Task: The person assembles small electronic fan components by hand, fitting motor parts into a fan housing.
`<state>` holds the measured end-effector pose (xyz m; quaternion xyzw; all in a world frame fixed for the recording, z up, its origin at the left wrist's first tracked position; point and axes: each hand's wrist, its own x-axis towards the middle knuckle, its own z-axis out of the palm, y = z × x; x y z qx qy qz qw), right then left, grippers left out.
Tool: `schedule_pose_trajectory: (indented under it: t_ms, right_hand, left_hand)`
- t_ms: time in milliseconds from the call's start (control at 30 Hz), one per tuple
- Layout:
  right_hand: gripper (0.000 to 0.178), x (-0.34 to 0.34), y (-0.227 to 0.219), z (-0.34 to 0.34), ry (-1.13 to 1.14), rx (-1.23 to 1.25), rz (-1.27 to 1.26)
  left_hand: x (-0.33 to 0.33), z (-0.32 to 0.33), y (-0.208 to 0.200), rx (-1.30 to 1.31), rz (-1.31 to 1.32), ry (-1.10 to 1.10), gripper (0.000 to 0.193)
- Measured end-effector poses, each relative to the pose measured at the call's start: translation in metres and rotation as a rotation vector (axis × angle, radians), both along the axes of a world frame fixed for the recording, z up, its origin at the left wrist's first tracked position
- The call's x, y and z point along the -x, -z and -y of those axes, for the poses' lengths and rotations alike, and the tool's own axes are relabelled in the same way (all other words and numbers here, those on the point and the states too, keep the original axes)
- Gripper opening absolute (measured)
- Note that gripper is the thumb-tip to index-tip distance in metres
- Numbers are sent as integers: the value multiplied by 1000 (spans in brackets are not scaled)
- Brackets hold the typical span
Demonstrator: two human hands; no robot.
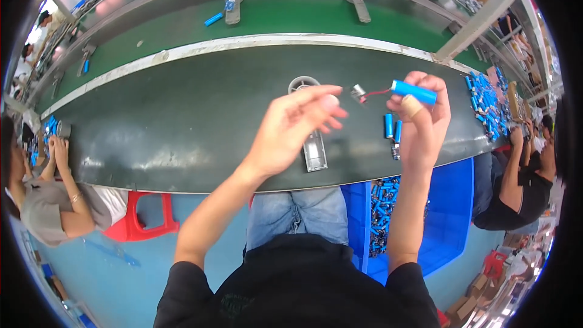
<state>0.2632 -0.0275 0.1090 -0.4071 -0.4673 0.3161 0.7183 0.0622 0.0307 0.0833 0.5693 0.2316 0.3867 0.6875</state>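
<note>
Between the thumb and fingers of my right hand [422, 124] is a blue cylindrical battery [414, 92], raised above the dark green table. Red wires run from its left end to a small silver part [358, 92], which looks like a little motor. My left hand [288, 127] is open with its fingers stretched toward that part, apart from it and holding nothing. Beneath the left hand lies a grey plastic housing [315, 157] with a round head and a long hollow handle; the hand hides its middle. Two more blue batteries [388, 126] lie left of my right wrist.
A blue bin [449, 218] beside my lap contains many blue batteries. More batteries [486, 106] are heaped at the table's right end. Beyond a pale rail [243, 42], a green belt carries grey housings [232, 3]. People sit working at left and right, near a red stool [143, 222].
</note>
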Motion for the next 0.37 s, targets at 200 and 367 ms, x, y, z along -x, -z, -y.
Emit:
schedule_pose_trajectory:
  t_ms: [200, 367]
  right_hand:
    - [37, 31, 31, 24, -166, -143, 461]
    - [53, 16, 54, 26, -320, 422, 467]
  left_hand:
    - [16, 7, 5, 125, 127, -89, 38]
    - [56, 9, 10, 6, 95, -174, 48]
